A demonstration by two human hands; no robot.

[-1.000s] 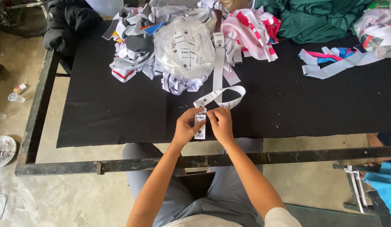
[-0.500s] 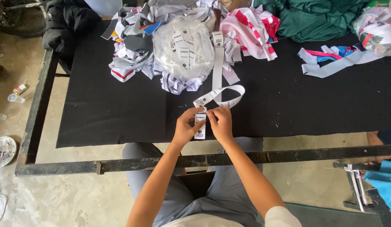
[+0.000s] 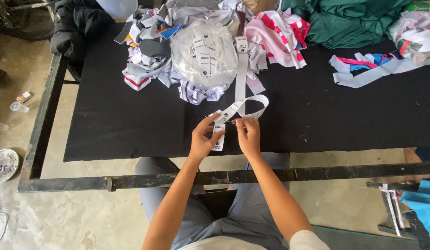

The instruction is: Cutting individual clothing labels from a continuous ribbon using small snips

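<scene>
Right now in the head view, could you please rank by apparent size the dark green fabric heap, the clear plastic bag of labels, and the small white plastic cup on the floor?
1. Dark green fabric heap, partly cut off by the frame.
2. Clear plastic bag of labels.
3. Small white plastic cup, smallest by far.

Fingertips of left hand (image 3: 203,139) and right hand (image 3: 248,136) cover part of the white printed label strip (image 3: 238,109), so the grip itself can't be made out; print too small to tell. Dark green fabric heap (image 3: 349,21) cut off by top edge. Blue-sleeved co-worker's arm (image 3: 420,201) cropped at right edge. White speckled round plate (image 3: 4,164) clipped at left edge, contents blurry.
</scene>
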